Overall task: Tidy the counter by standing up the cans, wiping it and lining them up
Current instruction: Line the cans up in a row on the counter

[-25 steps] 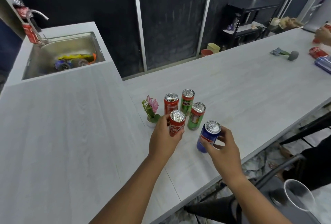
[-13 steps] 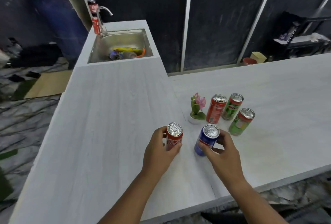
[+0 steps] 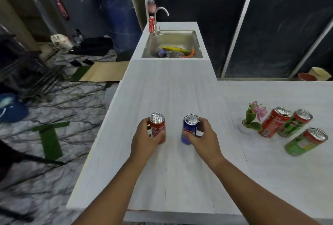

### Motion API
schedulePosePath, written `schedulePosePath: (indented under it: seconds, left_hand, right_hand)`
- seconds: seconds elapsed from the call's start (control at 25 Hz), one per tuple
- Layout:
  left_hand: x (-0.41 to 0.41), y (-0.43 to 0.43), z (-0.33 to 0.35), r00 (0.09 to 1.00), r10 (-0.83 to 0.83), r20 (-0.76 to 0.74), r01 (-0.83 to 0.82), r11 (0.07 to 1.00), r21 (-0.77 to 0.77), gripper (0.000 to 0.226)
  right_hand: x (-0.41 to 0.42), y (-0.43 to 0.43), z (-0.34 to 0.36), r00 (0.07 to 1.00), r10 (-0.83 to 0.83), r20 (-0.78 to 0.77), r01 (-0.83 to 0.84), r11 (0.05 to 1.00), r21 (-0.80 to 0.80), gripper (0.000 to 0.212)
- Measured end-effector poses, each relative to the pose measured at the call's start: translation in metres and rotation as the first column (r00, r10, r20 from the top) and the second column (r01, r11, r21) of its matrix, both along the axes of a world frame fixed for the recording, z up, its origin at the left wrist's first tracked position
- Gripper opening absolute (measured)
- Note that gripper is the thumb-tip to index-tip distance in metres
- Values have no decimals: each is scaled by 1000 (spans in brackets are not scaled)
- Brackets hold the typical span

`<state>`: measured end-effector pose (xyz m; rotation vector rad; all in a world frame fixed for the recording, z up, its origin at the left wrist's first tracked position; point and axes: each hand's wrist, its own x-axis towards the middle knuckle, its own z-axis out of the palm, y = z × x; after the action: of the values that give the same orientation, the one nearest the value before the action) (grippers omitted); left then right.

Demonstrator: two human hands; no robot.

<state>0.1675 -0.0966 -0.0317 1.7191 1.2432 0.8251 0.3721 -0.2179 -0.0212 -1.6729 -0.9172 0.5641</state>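
Left hand [image 3: 146, 140] grips red can [image 3: 158, 127] upright.

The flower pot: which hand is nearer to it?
Right. The right hand, holding the blue can, is left of the flower pot; the left hand, holding the red can, is farther left.

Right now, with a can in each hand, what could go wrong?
Both hands are full: the left hand grips the red cola can, the right hand the blue can, so a slip may go uncaught. The potted pink flower crowds three more upright cans; a bump might topple them.
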Motion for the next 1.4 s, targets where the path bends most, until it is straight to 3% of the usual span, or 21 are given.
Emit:
schedulePosePath:
  seconds: [0.4, 0.92, 1.16, 1.28, 1.4]
  left_hand:
    - [-6, 52, 0, 1000, 8, -14, -7, 1000, 29, 70]
    - [-9, 61, -3, 999, -11, -51, 11, 1000, 0, 76]
    - [-22, 40, -24, 989, 38, -141, -48, 997, -66, 93]
    - [-30, 4, -42, 986, 71, -153, -77, 997, -33, 80]
    - [-17, -35, -50, 984, -23, -176, 31, 999, 40, 64]
  right_hand:
    - [-25, 60, -3, 1000, 30, 4, -30, 999, -43, 66]
    - [-30, 70, -13, 996, 16, 92, -6, 995, -102, 74]
    - [-26, 56, -23, 991, 10, 132, 16, 980, -196, 91]
    - [-16, 26, -34, 988, -47, 150, 81, 969, -231, 92]
    - [0, -12, -42, 980, -127, 154, 162, 955, -248, 87]
